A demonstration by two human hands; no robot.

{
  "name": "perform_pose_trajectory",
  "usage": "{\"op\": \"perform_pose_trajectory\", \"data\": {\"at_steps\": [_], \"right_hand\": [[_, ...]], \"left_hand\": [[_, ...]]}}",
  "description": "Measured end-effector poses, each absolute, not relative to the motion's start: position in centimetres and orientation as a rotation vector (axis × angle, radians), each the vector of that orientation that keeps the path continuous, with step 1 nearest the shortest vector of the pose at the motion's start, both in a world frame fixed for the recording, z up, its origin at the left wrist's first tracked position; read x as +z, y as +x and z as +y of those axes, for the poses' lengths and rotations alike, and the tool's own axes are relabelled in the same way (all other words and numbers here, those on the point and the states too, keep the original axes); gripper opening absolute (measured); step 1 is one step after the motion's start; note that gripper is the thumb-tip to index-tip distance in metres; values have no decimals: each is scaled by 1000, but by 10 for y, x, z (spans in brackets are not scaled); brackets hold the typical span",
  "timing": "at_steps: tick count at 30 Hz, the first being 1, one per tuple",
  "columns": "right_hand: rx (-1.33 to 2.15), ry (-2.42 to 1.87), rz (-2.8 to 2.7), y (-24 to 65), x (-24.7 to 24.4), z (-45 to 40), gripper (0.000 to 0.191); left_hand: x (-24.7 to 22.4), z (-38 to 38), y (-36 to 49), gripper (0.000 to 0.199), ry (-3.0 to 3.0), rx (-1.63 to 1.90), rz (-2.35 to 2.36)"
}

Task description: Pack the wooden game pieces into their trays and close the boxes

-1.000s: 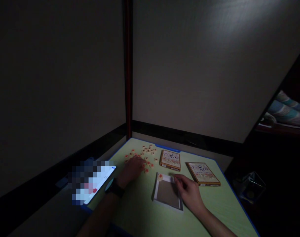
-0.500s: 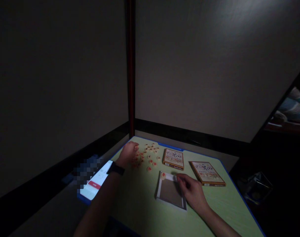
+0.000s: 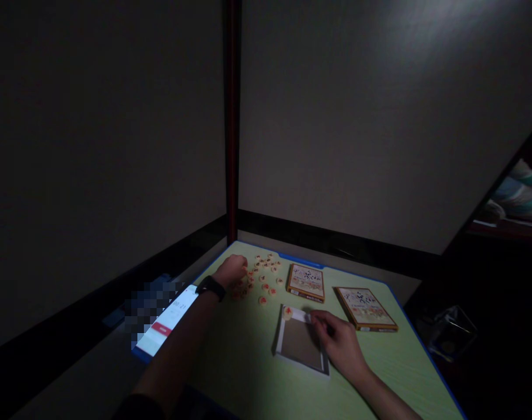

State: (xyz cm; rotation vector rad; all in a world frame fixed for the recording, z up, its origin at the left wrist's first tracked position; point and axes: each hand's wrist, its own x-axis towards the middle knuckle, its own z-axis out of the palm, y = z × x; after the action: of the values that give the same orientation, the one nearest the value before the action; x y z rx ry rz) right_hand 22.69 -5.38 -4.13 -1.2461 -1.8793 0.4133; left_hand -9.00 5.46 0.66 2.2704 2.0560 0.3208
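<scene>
My left hand [image 3: 231,269] reaches to the back left of the table, over the edge of a loose spread of round Chinese chess pieces [image 3: 262,300] with red and dark characters. Its fingers are curled down, and what they hold, if anything, is hidden. In front lies a shallow open white box [image 3: 280,333] with a brown inside. One chess piece with a red character [image 3: 287,313] sits in its far left corner. My right hand [image 3: 339,341] rests at the box's far right corner, fingers bent and pressed together; their tips hide whatever is between them.
Two flat printed boxes [image 3: 306,283] [image 3: 367,309] lie at the back and right of the green table [image 3: 240,361], which has a blue rim. A lit phone [image 3: 167,321] stands at the left edge. Walls meet behind the table. A clear container [image 3: 452,333] is at the right, beyond the table.
My left hand has shifted slightly, its wrist turning over the pieces. My right hand stays at the box's corner, nearly still. The view has moved a little.
</scene>
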Motion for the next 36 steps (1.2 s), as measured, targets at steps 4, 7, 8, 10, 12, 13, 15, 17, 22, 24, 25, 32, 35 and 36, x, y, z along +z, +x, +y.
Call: {"op": "perform_pose_trajectory", "data": {"at_steps": [4, 7, 8, 10, 12, 13, 15, 17, 22, 24, 25, 32, 35, 36], "right_hand": [[405, -1244, -1890, 227, -42, -53, 38], [385, -1227, -1906, 227, -46, -52, 36], [375, -1219, -1908, 228, -46, -52, 36], [332, -1215, -1889, 229, -48, -52, 34], [241, -1208, -1858, 230, -48, -53, 32], [181, -1196, -1849, 230, -47, -53, 30], [51, -1149, -1849, 231, -47, -53, 26], [-61, -1080, -1869, 231, -46, -54, 29], [-155, -926, -1958, 227, -47, -55, 40], [-115, -903, -1994, 225, -48, -56, 34], [-87, -897, -2006, 224, -49, -57, 32], [106, -982, -1985, 223, -44, -59, 21], [232, -1070, -2061, 222, -39, -58, 9], [265, -1081, -2104, 222, -38, -58, 9]], "left_hand": [[12, 53, -83, 22, 2236, 301, 2160], [18, 52, -79, 22, 2214, 300, 2224], [21, 50, -77, 23, 2208, 310, 2244], [27, 45, -70, 23, 2205, 347, 2270], [32, 33, -54, 24, 2238, 423, 2246], [34, 26, -43, 24, 2274, 482, 2196], [33, 8, -16, 20, 2305, 814, 1998], [27, -10, 13, 14, 2258, 1024, 1712], [3, -38, 59, 13, 1992, 1086, 1345], [-3, -42, 65, 11, 1978, 1074, 1319], [-5, -43, 66, 11, 1971, 1067, 1313], [2, -33, 44, 17, 1726, 1061, 1256], [1, -20, 27, 22, 1803, 1175, 1459], [-1, -17, 23, 23, 1843, 1179, 1510]]}}
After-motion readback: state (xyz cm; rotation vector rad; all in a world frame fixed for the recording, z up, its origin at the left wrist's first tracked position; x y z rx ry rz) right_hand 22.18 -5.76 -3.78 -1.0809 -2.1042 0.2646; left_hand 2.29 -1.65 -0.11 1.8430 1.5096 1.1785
